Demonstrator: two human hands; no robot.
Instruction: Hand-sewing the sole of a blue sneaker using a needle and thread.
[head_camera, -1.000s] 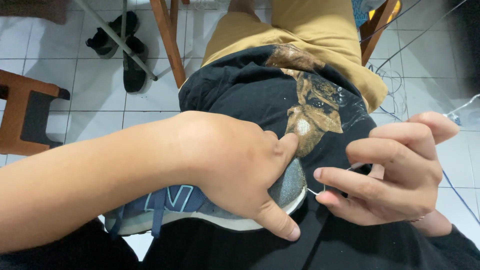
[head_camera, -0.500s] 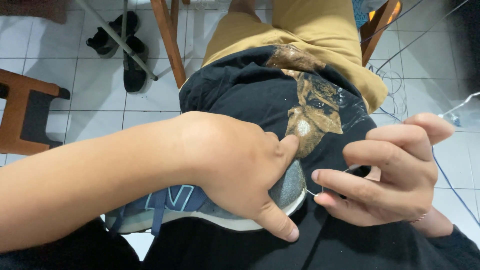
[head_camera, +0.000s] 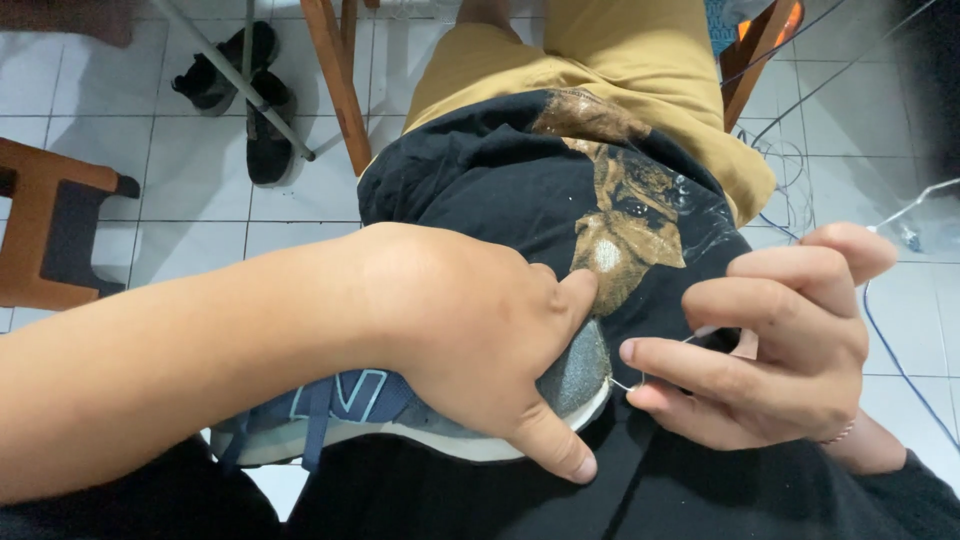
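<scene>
- Sneaker (head_camera: 420, 415): a blue-grey shoe with a white sole lies on its side across the person's lap, toe pointing toward the right hand, so the edge between upper and sole faces up and is reachable.
- Left hand (head_camera: 470, 340): clamped over the shoe from above, thumb under the sole and index finger stretched along the toe; this grip appears to pin the shoe against the lap so that it cannot roll.
- Right hand (head_camera: 770, 345): fingers curled and pressed together, thumb and fingertips pinching a thin pale thread (head_camera: 660, 362) that runs taut to the toe edge of the sole; whether a needle is held is too small to tell.
- Black printed shirt (head_camera: 560, 190) and mustard shorts (head_camera: 620, 60): these form the soft support beneath the shoe.
- Surroundings: wooden chair legs (head_camera: 335, 80), a second wooden seat (head_camera: 40, 230) at far left, a pair of dark shoes (head_camera: 245, 90) on the white tiled floor (head_camera: 180, 190), and loose cables (head_camera: 890, 340) at right.
- Obstruction: the left hand hides most of the toe area, so the spot where the thread meets the shoe is only partly visible.
</scene>
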